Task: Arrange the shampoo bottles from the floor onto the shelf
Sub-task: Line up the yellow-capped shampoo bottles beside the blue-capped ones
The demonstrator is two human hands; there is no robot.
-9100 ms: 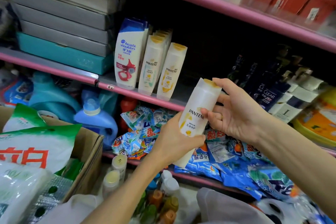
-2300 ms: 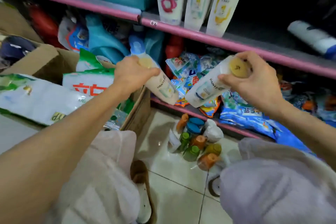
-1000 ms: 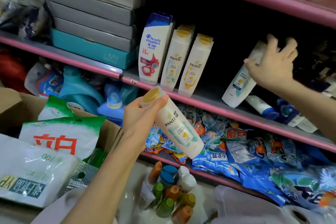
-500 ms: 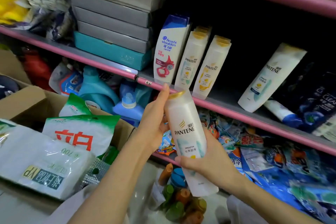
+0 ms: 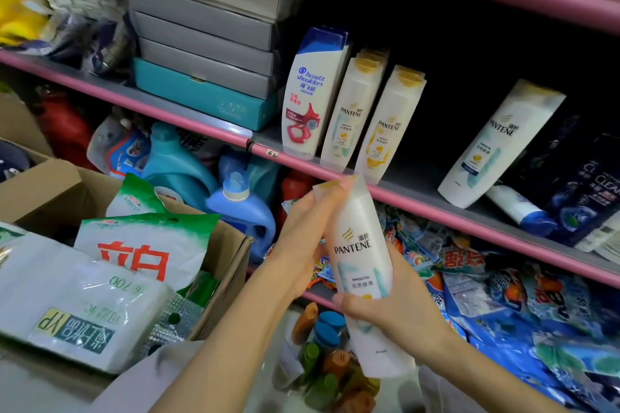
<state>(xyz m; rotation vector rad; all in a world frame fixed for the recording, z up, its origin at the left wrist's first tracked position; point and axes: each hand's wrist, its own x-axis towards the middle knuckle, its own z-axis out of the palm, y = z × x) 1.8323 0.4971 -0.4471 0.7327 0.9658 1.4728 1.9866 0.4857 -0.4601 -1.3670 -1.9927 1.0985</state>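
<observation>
I hold a white Pantene shampoo bottle (image 5: 360, 255) upright in front of the pink-edged shelf (image 5: 419, 203). My left hand (image 5: 303, 238) grips its upper part near the cap. My right hand (image 5: 391, 303) wraps around its lower half. On the shelf stand a Head & Shoulders bottle (image 5: 313, 94), two rows of Pantene bottles (image 5: 355, 107) (image 5: 389, 121), and one more Pantene bottle (image 5: 500, 141) leaning to the right. Several small bottles with coloured caps (image 5: 323, 349) stand on the floor below my hands.
Stacked grey and teal boxes (image 5: 208, 43) fill the shelf's left part. Dark Clear bottles (image 5: 590, 184) crowd its right end, with a white tube (image 5: 518, 211) lying flat. Blue detergent jugs (image 5: 241, 208) and packets (image 5: 503, 285) sit on the lower shelf. A cardboard box of bags (image 5: 134, 251) stands at left.
My right hand let go of the bottle it set leaning on the shelf and came down to grip the lower half of the bottle in my left hand, now held upright.
</observation>
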